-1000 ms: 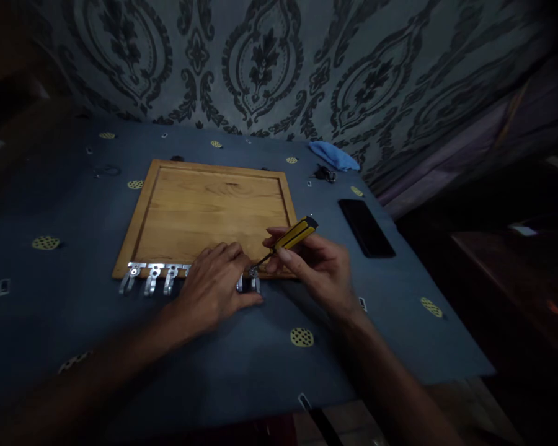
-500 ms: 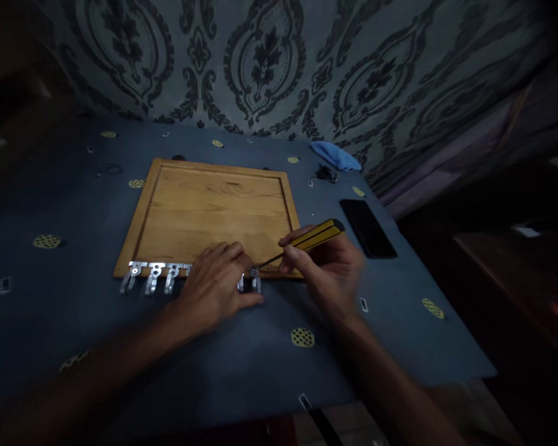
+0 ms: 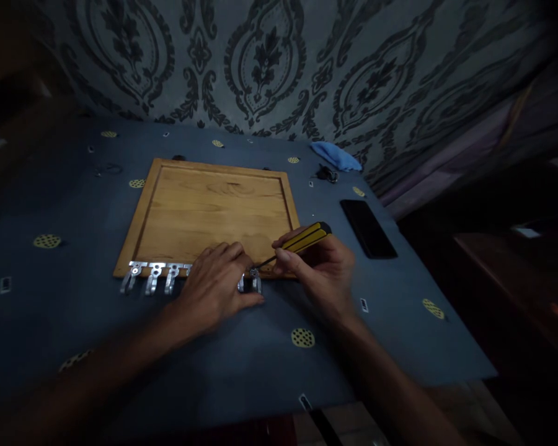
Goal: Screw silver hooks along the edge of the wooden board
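Note:
A framed wooden board (image 3: 214, 214) lies flat on the table. Along its near edge runs a silver metal hook rail (image 3: 156, 271) with several hooks hanging over the front. My left hand (image 3: 217, 282) grips the middle of this rail against the board, fingers on top and thumb by the front edge, hiding part of it. In my right hand (image 3: 323, 272) is a yellow-and-black screwdriver (image 3: 304, 238), pinched and tilted. Its tip points down at the rail's right end, beside the last hook; whether a screw sits under it is too small to tell.
A black phone (image 3: 368, 228) lies on the blue patterned tablecloth (image 3: 400, 334) to the right. Behind it are a small dark object (image 3: 326, 174), perhaps keys, and a blue cloth (image 3: 336, 156). A patterned wall (image 3: 265, 68) rises at the table's back.
My right hand and the screwdriver's handle have shifted slightly left, and the screwdriver's tip stays by the rail's right end. My left hand, the rail and the board look unmoved.

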A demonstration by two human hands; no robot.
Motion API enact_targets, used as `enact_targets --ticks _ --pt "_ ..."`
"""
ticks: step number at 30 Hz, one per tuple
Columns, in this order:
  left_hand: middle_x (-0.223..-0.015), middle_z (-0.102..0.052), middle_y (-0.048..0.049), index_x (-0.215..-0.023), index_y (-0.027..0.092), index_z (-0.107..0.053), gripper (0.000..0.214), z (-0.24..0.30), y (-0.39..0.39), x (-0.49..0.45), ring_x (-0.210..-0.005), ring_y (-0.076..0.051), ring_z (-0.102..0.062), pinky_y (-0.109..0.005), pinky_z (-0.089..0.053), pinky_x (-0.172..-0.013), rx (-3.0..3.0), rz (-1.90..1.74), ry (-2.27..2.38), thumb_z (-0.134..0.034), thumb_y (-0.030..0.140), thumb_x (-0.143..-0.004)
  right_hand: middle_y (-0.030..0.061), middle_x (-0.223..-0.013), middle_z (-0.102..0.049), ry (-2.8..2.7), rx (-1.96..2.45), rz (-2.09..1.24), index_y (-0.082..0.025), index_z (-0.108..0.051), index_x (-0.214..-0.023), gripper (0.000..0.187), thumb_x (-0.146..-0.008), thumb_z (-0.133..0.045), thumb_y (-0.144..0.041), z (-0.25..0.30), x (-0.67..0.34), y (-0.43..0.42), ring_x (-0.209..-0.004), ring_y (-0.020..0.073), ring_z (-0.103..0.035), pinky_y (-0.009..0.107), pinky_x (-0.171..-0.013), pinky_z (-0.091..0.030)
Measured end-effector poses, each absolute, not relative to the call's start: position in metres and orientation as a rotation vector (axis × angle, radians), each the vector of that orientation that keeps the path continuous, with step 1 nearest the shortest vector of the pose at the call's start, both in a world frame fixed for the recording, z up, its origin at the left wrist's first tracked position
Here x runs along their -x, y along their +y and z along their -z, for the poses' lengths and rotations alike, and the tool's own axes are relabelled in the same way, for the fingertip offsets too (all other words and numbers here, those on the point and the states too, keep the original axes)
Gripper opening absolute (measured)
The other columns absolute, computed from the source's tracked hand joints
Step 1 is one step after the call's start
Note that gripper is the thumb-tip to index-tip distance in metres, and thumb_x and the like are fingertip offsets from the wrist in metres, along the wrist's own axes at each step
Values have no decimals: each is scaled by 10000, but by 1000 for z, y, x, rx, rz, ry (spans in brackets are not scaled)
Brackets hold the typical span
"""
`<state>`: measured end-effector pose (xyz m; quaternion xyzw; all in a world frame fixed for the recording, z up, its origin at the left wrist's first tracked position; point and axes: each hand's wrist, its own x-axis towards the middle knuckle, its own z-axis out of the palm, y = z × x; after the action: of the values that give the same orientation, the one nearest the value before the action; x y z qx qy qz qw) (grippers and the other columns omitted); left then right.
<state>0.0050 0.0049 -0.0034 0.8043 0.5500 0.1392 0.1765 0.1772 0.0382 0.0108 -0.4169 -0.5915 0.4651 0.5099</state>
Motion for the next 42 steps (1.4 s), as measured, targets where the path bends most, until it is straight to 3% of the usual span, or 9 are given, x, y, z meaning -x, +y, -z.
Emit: enact_targets --ticks 12,17,21,27,34,42 --pt "-1081 -635 -45 -1102 215 -647 470 7 4 -4 -1026 -279 -598 -425 -479 -893 -2291 -419 1560 -823 481 -756 -26 -758 -713 -1430 1021 -1113 -216 -681 -814 295 -677 -887 -377 -10 -179 39 -494 97 -629 246 -509 -601" --pt "-1092 -638 -49 -1067 206 -645 443 6 4 -5 -1020 -271 -603 -421 -482 -892 -2293 -375 1581 -803 498 -775 38 -909 -733 -1603 987 -1150 -215 -730 -1031 319 -828 -754 -460 -14 -185 38 -612 122 -685 289 -642 -618" --pt "-1145 -643 -55 -1094 212 -634 456 4 4 -6 -1072 -277 -599 -433 -479 -926 -2277 -373 1572 -817 474 -769 32 -929 -721 -1595 983 -1138 -213 -745 -938 270 -801 -784 -442 -15 -185 38 -574 103 -653 268 -599 -603" --pt "-1119 -641 -54 -1162 205 -634 512 2 4 -6 -1049 -278 -605 -441 -479 -929 -2275 -358 1548 -822 469 -765 -6 -792 -703 -1500 977 -1170 -215 -709 -799 272 -699 -873 -408 -16 -181 37 -577 104 -624 224 -507 -582" --pt "-1110 -638 -65 -1064 174 -645 456 1 4 -6 -1039 -279 -602 -438 -478 -917 -2266 -338 1557 -812 481 -771 40 -940 -749 -1588 932 -1255 -227 -740 -1044 287 -839 -754 -428 -16 -185 40 -637 125 -693 294 -663 -616" --pt "-1134 -642 -60 -1165 194 -636 508 1 5 -6 -1096 -295 -599 -459 -473 -955 -2247 -374 1538 -826 445 -767 -12 -793 -704 -1526 1006 -1038 -223 -718 -818 197 -716 -864 -307 -6 -182 36 -655 139 -663 273 -595 -589"
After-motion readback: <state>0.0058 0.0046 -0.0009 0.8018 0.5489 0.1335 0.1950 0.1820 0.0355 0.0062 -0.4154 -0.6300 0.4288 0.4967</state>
